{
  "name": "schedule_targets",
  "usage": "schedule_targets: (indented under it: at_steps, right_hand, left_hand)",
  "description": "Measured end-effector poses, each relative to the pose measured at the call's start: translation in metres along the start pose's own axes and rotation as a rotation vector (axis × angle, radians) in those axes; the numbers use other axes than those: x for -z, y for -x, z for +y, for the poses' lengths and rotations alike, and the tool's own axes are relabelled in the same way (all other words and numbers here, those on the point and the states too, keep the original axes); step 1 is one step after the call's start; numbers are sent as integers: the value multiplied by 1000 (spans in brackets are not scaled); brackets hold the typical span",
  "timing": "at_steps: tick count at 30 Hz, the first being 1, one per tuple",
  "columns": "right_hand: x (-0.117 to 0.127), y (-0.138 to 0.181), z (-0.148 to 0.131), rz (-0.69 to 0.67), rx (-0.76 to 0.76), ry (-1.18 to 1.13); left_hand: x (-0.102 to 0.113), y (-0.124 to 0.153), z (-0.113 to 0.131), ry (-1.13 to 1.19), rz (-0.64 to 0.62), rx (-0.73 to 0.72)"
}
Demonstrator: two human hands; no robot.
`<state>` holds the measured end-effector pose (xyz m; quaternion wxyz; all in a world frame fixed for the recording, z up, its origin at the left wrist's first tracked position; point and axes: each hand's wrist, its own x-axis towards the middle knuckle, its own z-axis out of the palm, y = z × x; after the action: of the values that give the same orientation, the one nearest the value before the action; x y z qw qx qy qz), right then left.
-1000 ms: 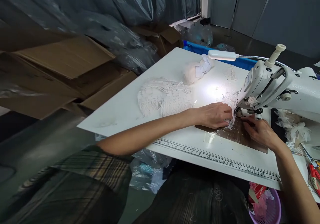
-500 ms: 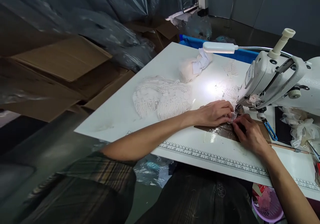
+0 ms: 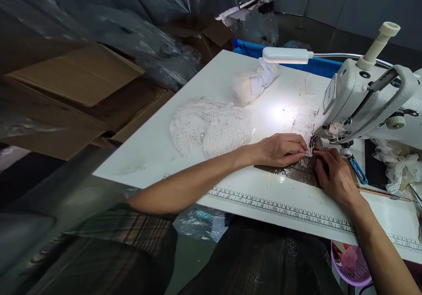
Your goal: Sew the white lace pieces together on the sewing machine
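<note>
A white sewing machine (image 3: 343, 97) stands at the right, its presser foot just beyond my fingertips. Under that foot lies a small piece of white lace (image 3: 305, 159). My left hand (image 3: 281, 150) pinches the lace at its left side, fingers bent and pressed together. From the right, my right hand (image 3: 332, 169) has thumb and index finger drawn together at the lace's edge. More lace (image 3: 301, 123) spreads behind the needle area. A large heap of white lace trim (image 3: 211, 125) rests on the table left of my left hand.
A wrapped pale bundle (image 3: 245, 88) sits at the back of the white table (image 3: 138, 163). A lamp (image 3: 286, 55) lights the work. Blue thread snips (image 3: 358, 169), gauzy scraps (image 3: 400, 167) and a printed ruler (image 3: 280, 207) are at the right and front. Cardboard boxes (image 3: 79, 75) stand left.
My right hand has shifted slightly right, and more lace shows between my hands. The whole view has moved a little.
</note>
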<state>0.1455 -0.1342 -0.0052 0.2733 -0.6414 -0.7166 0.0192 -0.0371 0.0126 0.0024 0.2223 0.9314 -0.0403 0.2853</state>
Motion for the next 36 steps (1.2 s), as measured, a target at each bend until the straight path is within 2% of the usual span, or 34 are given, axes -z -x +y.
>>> schedule_targets:
  at_steps: [2, 4, 8, 10, 14, 21, 28, 32, 36]
  right_hand:
    - [1, 1, 3, 25, -28, -7]
    - [2, 2, 3, 19, -13, -15]
    - [1, 2, -1, -55, 114, 19]
    - [0, 1, -4, -95, 166, 96]
    - [0, 1, -4, -118, 179, 144]
    - [5, 6, -1, -135, 192, -18]
    - [4, 6, -3, -109, 217, -54]
    - [8, 5, -5, -142, 164, -98]
    - [18, -6, 4, -182, -7, -226]
  left_hand:
    - [-1, 0, -1, -7, -30, -15]
    - [-1, 0, -2, -22, -5, -8]
    - [-3, 0, -3, -70, 70, 46]
    - [-5, 1, -4, -98, 70, 19]
    - [-11, 2, -6, -208, 24, -87]
    - [-8, 5, -2, -366, -128, -93]
    - [-8, 6, 1, -416, -134, -140]
    - [-10, 5, 2, -376, -134, -158]
    - [-11, 4, 2, -389, -107, -149]
